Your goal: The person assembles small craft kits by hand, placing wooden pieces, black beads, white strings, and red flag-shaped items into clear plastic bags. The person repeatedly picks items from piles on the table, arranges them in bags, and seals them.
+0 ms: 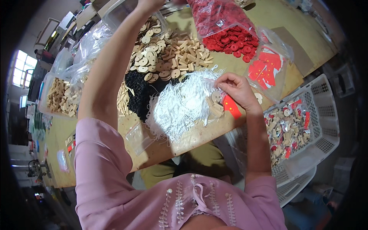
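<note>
Right hand [238,91] pinches clear bag [221,99] near surface's [191,138] front edge, likely keeping wooden blocks [214,109] contained | left hand [150,4]: far side, can't tell grip

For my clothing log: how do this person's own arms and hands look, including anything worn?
Both sleeves are short, loose and pale pink; the forearms below are bare, with no watch or bracelet visible. The right hand wears no glove. The left hand is mostly cut off by the top edge, so I can't judge it.
</note>
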Tool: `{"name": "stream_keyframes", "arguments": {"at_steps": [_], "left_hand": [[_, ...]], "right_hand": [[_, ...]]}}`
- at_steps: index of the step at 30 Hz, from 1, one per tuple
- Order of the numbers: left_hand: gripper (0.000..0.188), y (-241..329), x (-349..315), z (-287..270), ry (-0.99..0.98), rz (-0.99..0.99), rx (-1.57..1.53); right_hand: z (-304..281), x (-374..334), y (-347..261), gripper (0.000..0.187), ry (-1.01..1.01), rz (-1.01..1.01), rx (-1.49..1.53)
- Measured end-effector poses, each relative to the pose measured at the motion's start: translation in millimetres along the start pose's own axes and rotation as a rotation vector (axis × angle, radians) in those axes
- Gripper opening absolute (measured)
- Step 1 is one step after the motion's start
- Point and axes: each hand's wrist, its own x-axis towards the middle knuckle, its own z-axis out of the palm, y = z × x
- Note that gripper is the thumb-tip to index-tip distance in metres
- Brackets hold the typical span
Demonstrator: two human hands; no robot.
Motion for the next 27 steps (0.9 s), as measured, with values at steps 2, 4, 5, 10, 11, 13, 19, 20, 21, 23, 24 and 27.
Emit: {"name": "stream_keyframes", "arguments": {"at_steps": [2, 4, 5, 10, 11, 13, 19, 20, 21, 23, 24, 27], "left_hand": [[0.059, 25.4, -24.1, 1.8, -0.204, 0.22, 0.156], [0.049, 87.1, -72.7, -15.5, -0.396, 0.371, -0.082], [0.057, 93.9, -99.6, -15.1, -0.434, 0.412, -0.209], [0.033, 100.4, -165.3, -8.4, -0.579, 0.16, -0.127], [0.03, 103.8, -162.7, -7.5, -0.591, 0.112, -0.142], [0.025, 106.9, -158.0, -8.3, -0.613, 0.009, -0.17], [0.018, 97.6, -141.4, -7.7, -0.506, -0.615, -0.875], [0.02, 86.7, -137.1, -5.3, -0.501, -0.852, -1.161], [0.023, 76.2, -136.2, -3.7, -0.481, -1.088, -1.449], [0.029, 86.9, -142.8, -9.6, -0.294, -1.404, -1.763], [0.031, 89.7, -147.7, -13.4, -0.272, -1.419, -1.844], [0.038, 87.8, -158.1, -18.7, -0.266, -1.339, -2.018]], "right_hand": [[-3.4, -1.8, 1.8, 0.007, 0.021, 0.005, -0.014], [-6.3, -4.8, 2.7, 0.007, 0.032, 0.006, -0.031], [-5.4, -2.7, 4.4, 0.007, 0.021, 0.005, -0.037], [-0.9, -2.2, -2.0, 0.007, 0.014, 0.026, -0.029], [-2.7, -2.2, 1.6, 0.007, 0.018, 0.021, -0.027], [-4.2, -2.3, 2.2, 0.007, 0.02, 0.017, -0.01], [-3.6, -2.8, -5.4, 0.007, 0.024, 0.051, -0.003], [-3.3, -1.6, -3.2, 0.007, 0.021, 0.047, 0.004], [-2.6, -0.1, -1.5, 0.006, 0.017, 0.042, 0.01], [-5.4, -1.1, 0.7, 0.006, 0.026, 0.04, 0.0], [-6.5, -1.4, 1.5, 0.006, 0.029, 0.038, -0.005], [-5.9, -1.5, 2.9, 0.007, 0.043, 0.032, -0.026]]}}
